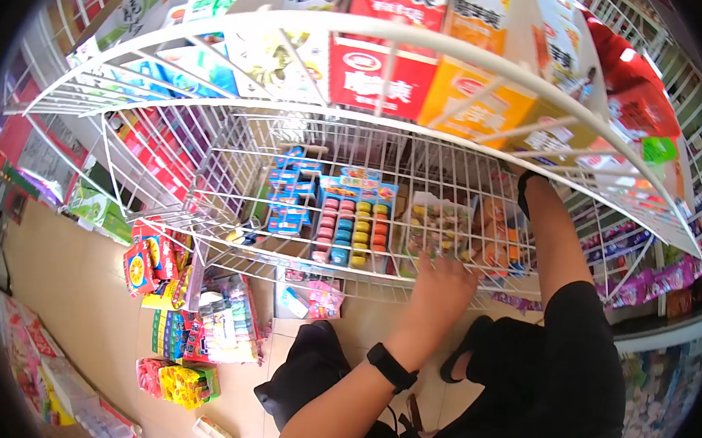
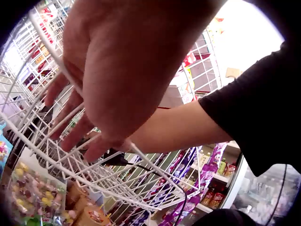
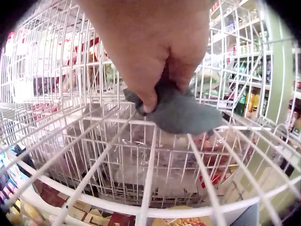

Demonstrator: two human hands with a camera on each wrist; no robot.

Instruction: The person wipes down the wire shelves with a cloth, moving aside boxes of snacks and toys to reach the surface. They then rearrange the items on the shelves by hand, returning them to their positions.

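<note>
My right hand (image 3: 157, 52) pinches a crumpled grey cloth (image 3: 186, 113) over the white wires of a basket in the right wrist view. In the head view that hand is hidden behind the upper wire basket (image 1: 300, 22); only the forearm with a black band (image 1: 525, 190) shows. My left hand (image 1: 446, 291) rests at the front rim of the lower wire basket (image 1: 283, 257), its fingers reaching over the wires (image 2: 70, 117) in the left wrist view. Close by its fingers, inside the lower basket, lie bags of small sweets (image 1: 440, 225).
Rows of coloured round packs (image 1: 354, 227) and blue boxes (image 1: 292, 190) stand in the lower basket. Boxed snacks (image 1: 385, 79) fill the upper one. Bundled packets (image 1: 226, 316) sit on the floor at left. Purple packets (image 1: 664, 286) hang at right, near a glass-fronted case (image 1: 673, 380).
</note>
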